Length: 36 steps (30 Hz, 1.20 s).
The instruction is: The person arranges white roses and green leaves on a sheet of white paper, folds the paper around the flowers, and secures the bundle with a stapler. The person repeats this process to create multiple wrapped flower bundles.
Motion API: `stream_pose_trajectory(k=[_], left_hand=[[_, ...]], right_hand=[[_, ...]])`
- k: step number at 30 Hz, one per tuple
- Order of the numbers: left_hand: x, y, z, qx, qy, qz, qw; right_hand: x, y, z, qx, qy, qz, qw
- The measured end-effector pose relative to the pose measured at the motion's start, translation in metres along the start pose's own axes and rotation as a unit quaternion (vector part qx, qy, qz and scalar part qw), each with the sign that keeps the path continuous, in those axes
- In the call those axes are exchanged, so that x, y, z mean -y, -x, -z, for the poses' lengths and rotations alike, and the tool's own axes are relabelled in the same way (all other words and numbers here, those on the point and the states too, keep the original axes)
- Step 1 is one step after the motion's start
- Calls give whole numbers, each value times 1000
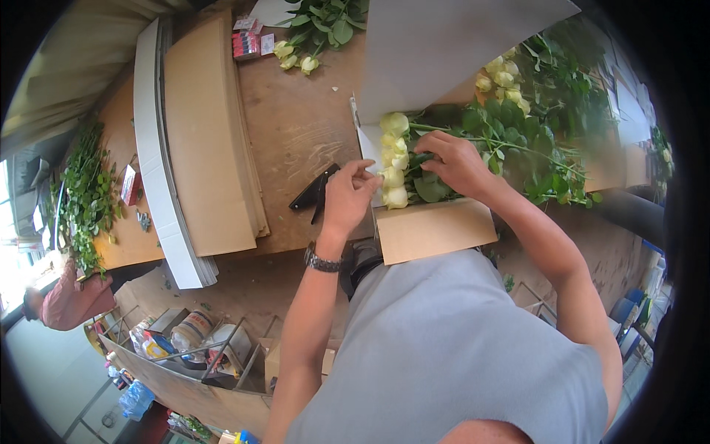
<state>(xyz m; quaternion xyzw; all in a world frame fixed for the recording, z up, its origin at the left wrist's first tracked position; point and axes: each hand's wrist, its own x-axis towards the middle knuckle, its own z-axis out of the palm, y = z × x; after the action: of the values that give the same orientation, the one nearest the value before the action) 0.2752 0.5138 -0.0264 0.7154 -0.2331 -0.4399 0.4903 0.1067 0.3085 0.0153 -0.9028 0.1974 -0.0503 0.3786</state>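
A row of pale yellow-white rose heads (394, 161) lies before me, with leafy green stems (505, 133) stretching to the right. My left hand (350, 193) is at the left side of the blooms, fingertips close to them and slightly apart. Over the leaves just right of the heads is my right hand (456, 165), its thumb and forefinger spread; nothing is seen gripped in it. Under the lower edge of the roses a brown cardboard flap (437, 228) sticks out towards my body. A large white sheet (444, 50) rises behind the flowers. Beside my left hand lies a black stapler-like tool (312, 190).
Stacked cardboard sheets (205, 144) cover the wooden table (297, 119) to the left. More roses (308, 65) lie at the back, near pink-red packs (247, 44), and others (506, 77) at the right. Far left, a person (77, 299) stands by leafy stems (86, 205).
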Motion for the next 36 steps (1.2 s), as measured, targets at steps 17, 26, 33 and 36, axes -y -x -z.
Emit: stream_pose_trajectory(k=[17, 26, 33, 36], left_hand=[[0, 16, -11, 60, -2, -115, 992], [11, 2, -13, 85, -4, -138, 987], [5, 2, -12, 92, -17, -96, 991], [5, 13, -7, 63, 0, -87, 994]], right_hand=[[5, -20, -21, 25, -6, -134, 991], [-10, -21, -44, -63, -67, -157, 983], [-2, -21, -19, 58, -32, -129, 989], [3, -13, -7, 98, -44, -77, 991]])
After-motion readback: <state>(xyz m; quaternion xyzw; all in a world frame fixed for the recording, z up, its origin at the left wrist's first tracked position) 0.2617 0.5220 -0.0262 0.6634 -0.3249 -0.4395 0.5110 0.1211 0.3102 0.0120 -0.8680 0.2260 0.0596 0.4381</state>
